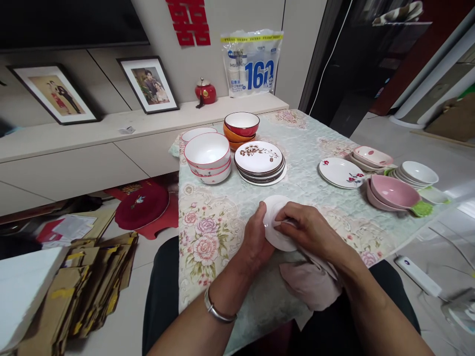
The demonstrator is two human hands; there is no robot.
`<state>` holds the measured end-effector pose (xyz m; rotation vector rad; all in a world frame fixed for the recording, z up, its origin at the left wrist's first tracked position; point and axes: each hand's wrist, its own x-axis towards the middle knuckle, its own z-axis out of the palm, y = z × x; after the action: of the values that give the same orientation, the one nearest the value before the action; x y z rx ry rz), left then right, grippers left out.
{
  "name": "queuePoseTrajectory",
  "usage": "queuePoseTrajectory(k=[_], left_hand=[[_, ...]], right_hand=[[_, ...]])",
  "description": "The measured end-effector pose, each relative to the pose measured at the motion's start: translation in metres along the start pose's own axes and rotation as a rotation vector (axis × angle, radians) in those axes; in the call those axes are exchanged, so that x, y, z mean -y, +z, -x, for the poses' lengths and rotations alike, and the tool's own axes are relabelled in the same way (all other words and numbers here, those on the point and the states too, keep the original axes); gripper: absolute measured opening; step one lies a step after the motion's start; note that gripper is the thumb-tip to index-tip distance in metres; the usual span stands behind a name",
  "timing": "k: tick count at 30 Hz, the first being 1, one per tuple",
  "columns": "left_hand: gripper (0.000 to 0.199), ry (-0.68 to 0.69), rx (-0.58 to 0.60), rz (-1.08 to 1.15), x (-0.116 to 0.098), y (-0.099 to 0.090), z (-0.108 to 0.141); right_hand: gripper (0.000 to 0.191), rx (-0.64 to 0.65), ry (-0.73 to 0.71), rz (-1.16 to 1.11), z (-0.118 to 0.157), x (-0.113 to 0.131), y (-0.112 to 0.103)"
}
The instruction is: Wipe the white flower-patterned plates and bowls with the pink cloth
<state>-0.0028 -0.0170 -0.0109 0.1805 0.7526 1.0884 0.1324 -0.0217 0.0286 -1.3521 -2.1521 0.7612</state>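
Below centre, the right hand (pixel 311 228), pinching pale pink cloth (pixel 315 286), could twist the round white dish (pixel 273 238) from the half-curled left hand (pixel 255 241).

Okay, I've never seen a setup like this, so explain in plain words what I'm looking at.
There's no robot here: a person works with two bare hands. The single picture comes from a camera worn on their head, looking forward and down.

The left hand holds a small white dish. The right hand is at the dish too, with a pale pink cloth hanging below it.

On the flower-patterned table stand red-rimmed white bowls, red and orange bowls and brown-flowered plates. Toward the right are red-flowered plates, pink dishes and small white bowls.
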Motion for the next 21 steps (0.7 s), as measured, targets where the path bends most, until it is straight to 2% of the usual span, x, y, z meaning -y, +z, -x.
queuePoseTrajectory(k=[3, 5, 8, 11, 15, 17, 21], left_hand=[[0.038, -0.012, -0.007, 0.026, 0.0, -0.002, -0.003], [0.037, -0.011, 0.002, 0.039, 0.001, -0.002, -0.004], [0.036, 0.007, -0.001, 0.033, 0.002, -0.001, -0.004], [0.039, 0.009, -0.007, 0.02, 0.003, 0.002, -0.002], [0.04, 0.012, -0.005, 0.007, 0.001, 0.003, 0.001], [0.039, 0.01, -0.002, -0.007, 0.0, 0.003, 0.002], [0.04, 0.025, 0.019, -0.018, -0.001, 0.0, 0.001]], right_hand=[[0.012, 0.1, -0.01, -0.005, 0.005, -0.007, -0.011], [0.013, 0.104, 0.034, 0.036, 0.008, -0.012, -0.017], [0.012, 0.007, 0.142, 0.162, 0.007, -0.017, -0.02], [0.014, -0.126, 0.212, 0.276, 0.002, -0.015, -0.011], [0.015, -0.236, 0.144, 0.255, -0.004, -0.008, 0.003], [0.014, -0.188, 0.066, 0.172, -0.004, -0.004, 0.004], [0.012, 0.02, -0.031, 0.02, 0.003, -0.005, -0.005]])
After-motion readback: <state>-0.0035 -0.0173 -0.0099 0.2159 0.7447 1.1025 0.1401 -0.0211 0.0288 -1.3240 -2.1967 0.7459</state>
